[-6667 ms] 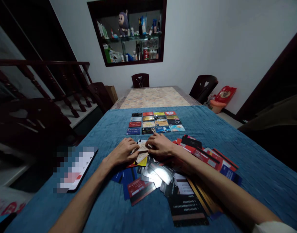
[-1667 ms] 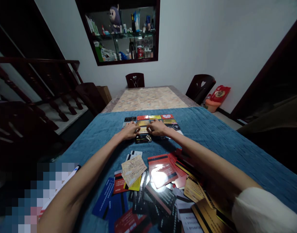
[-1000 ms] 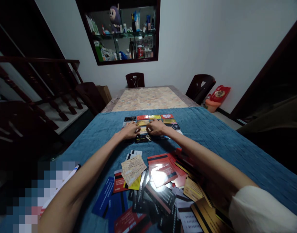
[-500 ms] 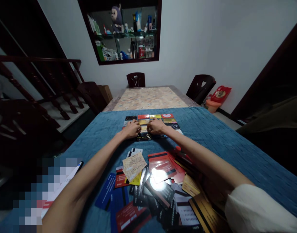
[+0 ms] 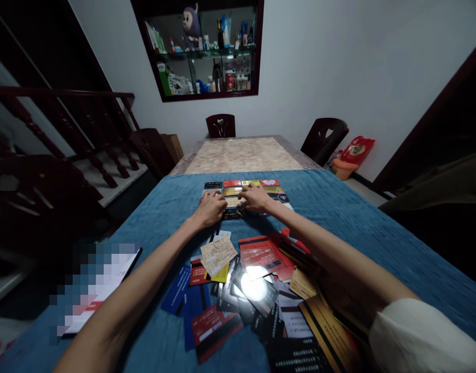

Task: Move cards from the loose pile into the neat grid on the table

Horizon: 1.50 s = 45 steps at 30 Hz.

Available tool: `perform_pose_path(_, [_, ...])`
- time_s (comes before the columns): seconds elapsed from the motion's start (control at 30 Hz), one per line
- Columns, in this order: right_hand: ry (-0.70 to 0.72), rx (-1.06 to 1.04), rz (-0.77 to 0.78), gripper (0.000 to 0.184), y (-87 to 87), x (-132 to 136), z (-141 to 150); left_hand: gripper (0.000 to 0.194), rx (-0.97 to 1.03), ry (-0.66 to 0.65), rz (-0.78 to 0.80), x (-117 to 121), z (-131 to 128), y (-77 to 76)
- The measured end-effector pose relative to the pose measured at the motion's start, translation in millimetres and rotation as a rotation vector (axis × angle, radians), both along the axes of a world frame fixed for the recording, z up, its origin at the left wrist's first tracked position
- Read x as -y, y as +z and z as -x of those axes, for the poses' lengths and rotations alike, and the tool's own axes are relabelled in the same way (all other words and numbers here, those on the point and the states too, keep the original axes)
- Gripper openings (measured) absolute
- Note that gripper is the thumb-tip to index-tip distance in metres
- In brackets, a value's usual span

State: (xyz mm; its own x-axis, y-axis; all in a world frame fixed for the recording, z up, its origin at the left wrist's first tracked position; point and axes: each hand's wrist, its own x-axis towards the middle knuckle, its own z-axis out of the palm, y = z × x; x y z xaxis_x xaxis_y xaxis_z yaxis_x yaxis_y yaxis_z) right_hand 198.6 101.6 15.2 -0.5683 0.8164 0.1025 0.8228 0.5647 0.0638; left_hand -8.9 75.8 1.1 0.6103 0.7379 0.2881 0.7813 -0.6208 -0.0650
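Observation:
Bank-type cards are laid edge to edge in rows on the blue cloth (image 5: 175, 199). My left hand (image 5: 212, 208) rests over the left side of these rows, its fingers bent and a little apart. My right hand (image 5: 255, 198) is at the right side, fingers spread and the thumb low. Between the hands lie a gold card (image 5: 232, 191) and a pale card (image 5: 233, 202), touched at the sides by my fingertips. A black card (image 5: 232, 214) sits in the near row; a red one with a white heart (image 5: 269, 182) is at the far right. My hands hide some cards.
Nearer me is a loose, overlapping heap with a beige card (image 5: 219, 255), a red card (image 5: 261, 256), blue cards (image 5: 197, 305) and a gold striped card (image 5: 327, 331). A red pen-like object (image 5: 298, 243) lies by my right forearm. White paper (image 5: 105, 295), partly blurred, lies left.
My right hand's fingers have lifted and spread slightly, showing more of the cards between the hands. My left hand stays at the left side. The view has shifted a little.

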Motion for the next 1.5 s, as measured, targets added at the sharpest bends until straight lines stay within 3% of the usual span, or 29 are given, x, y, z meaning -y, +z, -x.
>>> perform_pose_path(0.4, [0.108,-0.076,-0.032,0.027,7.8,54,-3,0.023,0.098,-0.074,-0.027,57,12,-15.0])
perform_pose_path(0.77, [0.193,-0.131,-0.055,0.023,-8.9,87,-22,0.018,0.204,-0.205,-0.070,111,0,-23.1])
perform_pose_path(1.1, [0.292,-0.233,-0.128,0.016,-21.4,128,-45,0.020,0.243,-0.290,-0.062,155,-9,-19.0])
perform_pose_path(1.27, [0.364,-0.263,-0.075,0.010,-20.1,154,-50,0.025,0.244,-0.333,-0.013,175,-8,-14.1])
perform_pose_path(1.5, [0.551,-0.216,-0.024,0.016,-19.7,176,-45,0.031,0.138,-0.392,0.055,185,-7,-12.6])
